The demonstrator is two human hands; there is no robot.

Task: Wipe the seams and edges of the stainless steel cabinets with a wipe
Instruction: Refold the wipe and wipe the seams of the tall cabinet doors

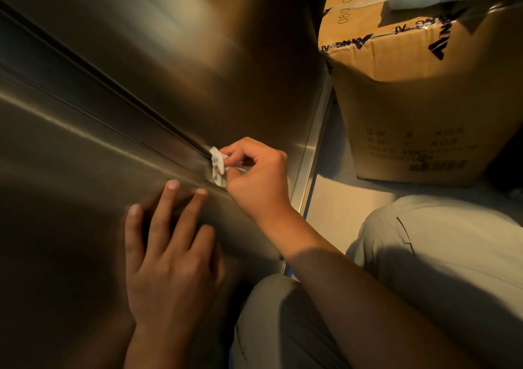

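Knees (283, 326) fill the bottom of my view (I am crouched low). From there my left hand (169, 258) lies flat and relaxed on the cabinet (85, 170), fingers straight, bracing. My right hand (254, 176) pinches the wipe (217, 162) and presses it into the seam (113, 97) at its lower end. As I judge it, so small a wad could slip out if I drag hard. It looks white, crumpled, mostly hidden. Beside me stands a box (410, 99).
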